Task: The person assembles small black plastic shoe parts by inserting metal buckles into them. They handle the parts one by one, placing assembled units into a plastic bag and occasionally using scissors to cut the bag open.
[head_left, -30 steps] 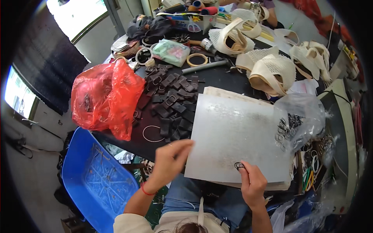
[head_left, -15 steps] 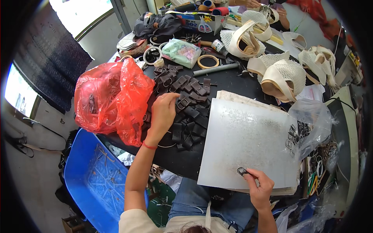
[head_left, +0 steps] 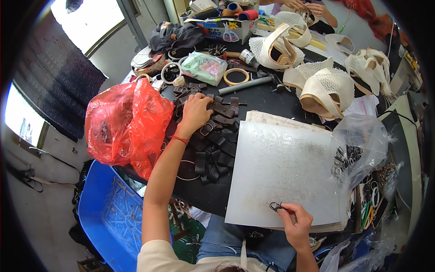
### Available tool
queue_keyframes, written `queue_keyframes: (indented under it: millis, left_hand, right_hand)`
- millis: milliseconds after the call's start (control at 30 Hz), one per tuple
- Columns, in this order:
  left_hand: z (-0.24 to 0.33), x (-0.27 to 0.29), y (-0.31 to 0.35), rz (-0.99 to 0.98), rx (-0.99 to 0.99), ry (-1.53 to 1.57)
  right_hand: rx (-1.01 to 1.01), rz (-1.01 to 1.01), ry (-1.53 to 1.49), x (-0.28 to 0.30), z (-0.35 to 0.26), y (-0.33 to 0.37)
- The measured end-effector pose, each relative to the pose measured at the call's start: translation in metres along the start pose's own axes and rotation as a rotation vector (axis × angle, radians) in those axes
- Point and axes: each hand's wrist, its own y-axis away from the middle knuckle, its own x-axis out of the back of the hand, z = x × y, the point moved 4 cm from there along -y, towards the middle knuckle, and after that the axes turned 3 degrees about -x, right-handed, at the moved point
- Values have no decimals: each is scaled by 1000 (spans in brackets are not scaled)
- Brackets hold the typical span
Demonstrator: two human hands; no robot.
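Reaching into a pile of dark brown leather straps [head_left: 216, 154], some with metal buckles, is my left hand [head_left: 196, 113]. Its fingers are bent and closed on a strap near the pile's far end; the fingertips are partly hidden. My right hand [head_left: 297, 222] pinches a small black metal buckle [head_left: 275, 206] between thumb and forefinger. It holds the buckle over the near edge of a whitish translucent board [head_left: 281, 167]. On the board's right side, more dark buckles [head_left: 337, 161] spill from a clear plastic bag [head_left: 367, 136].
A red plastic bag [head_left: 127, 122] lies left of the straps, above a blue tub [head_left: 122, 213]. Beyond are a tape roll [head_left: 236, 77], a grey rod [head_left: 246, 85] and a floral packet [head_left: 204, 68]. Cream woven shoe uppers [head_left: 328, 90] stand far right. Another person's hands [head_left: 315, 8] work at the back.
My left hand has moved farther over the strap pile, its fingers now bent down onto the straps. My right hand still holds the buckle, at nearly the same place over the board.
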Motion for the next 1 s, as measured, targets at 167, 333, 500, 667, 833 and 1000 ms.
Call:
queue_keyframes:
  millis: [167,333,500,667,833,1000]
  left_hand:
    - [-32,43,10,289,25,172]
    - [-67,77,53,120,237,269]
    - [-56,71,94,-63,223,87]
    - [-64,53,97,-58,335,264]
    - [-63,42,86,92,169,115]
    - [-50,46,79,315,203,-99]
  right_hand:
    - [20,-12,32,0,-6,-1]
    - [1,-11,29,0,-4,0]
    - [47,-8,83,-3,-7,0]
    - [41,-4,98,-4,-8,-1]
    - [29,8,104,-5,-8,0]
    - [43,15,115,-6,-9,0]
